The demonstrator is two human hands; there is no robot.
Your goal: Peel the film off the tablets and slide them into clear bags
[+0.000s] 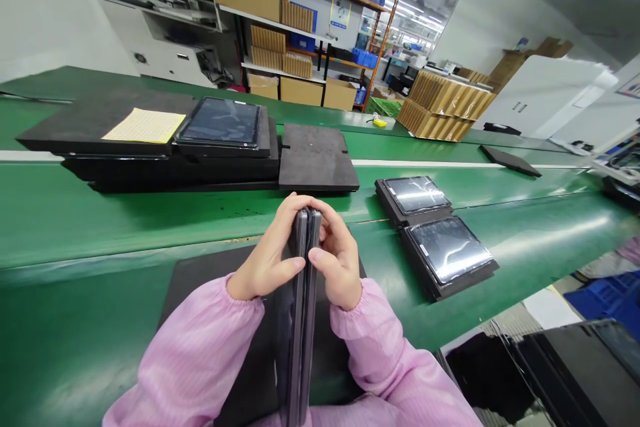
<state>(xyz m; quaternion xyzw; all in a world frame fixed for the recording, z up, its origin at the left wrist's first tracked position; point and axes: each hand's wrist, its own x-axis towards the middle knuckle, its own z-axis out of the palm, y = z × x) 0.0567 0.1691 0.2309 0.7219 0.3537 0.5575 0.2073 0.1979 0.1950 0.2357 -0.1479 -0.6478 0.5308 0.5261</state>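
Note:
Two dark tablets stand on edge, pressed flat against each other, over a black foam mat on the green belt. My left hand is closed round their left side and top. My right hand grips their right side, thumb on the edge. Both sleeves are pink.
Across the belt lie stacked black foam trays carrying a tablet and a yellow sheet. Two more tablets on trays lie to the right. A loose foam pad sits ahead. Cardboard stacks and shelving stand behind.

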